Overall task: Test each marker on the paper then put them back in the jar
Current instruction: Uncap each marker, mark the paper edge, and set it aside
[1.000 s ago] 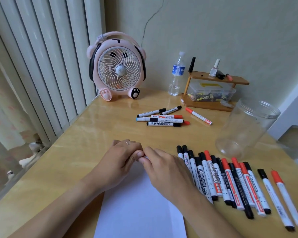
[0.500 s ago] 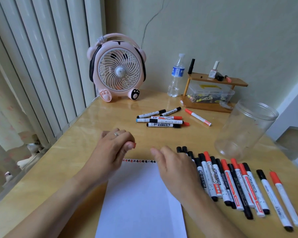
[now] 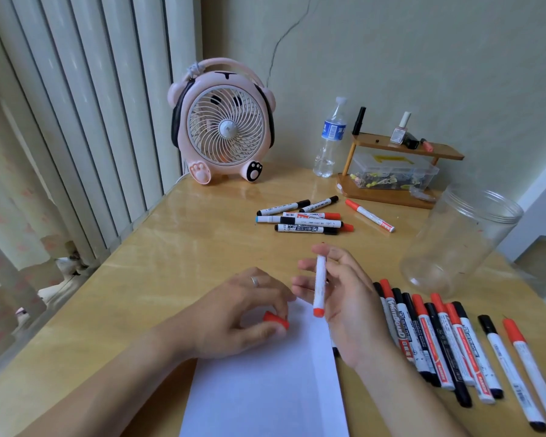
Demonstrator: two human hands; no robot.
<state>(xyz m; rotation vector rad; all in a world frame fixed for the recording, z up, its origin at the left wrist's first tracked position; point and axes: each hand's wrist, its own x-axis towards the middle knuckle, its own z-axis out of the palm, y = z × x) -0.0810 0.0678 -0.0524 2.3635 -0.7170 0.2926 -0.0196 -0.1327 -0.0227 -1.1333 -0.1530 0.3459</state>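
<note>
My right hand (image 3: 344, 298) holds a white marker with a red end (image 3: 319, 285) upright above the top edge of the white paper (image 3: 265, 389). My left hand (image 3: 240, 313) pinches the marker's red cap (image 3: 275, 320) just left of it, over the paper. A row of several black- and red-capped markers (image 3: 448, 342) lies on the table to the right of the paper. Another small group of markers (image 3: 303, 217) lies farther back. The clear plastic jar (image 3: 454, 244) stands open at the right, with nothing seen inside.
A pink desk fan (image 3: 224, 127) stands at the back, with a water bottle (image 3: 330, 140) and a small wooden shelf (image 3: 404, 152) holding a plastic box and small bottles to its right. The table's left edge meets vertical blinds (image 3: 76, 105).
My hands were together at the paper's top edge, then pulled apart. Now the cap is off in my left hand and my right hand has raised the marker upright.
</note>
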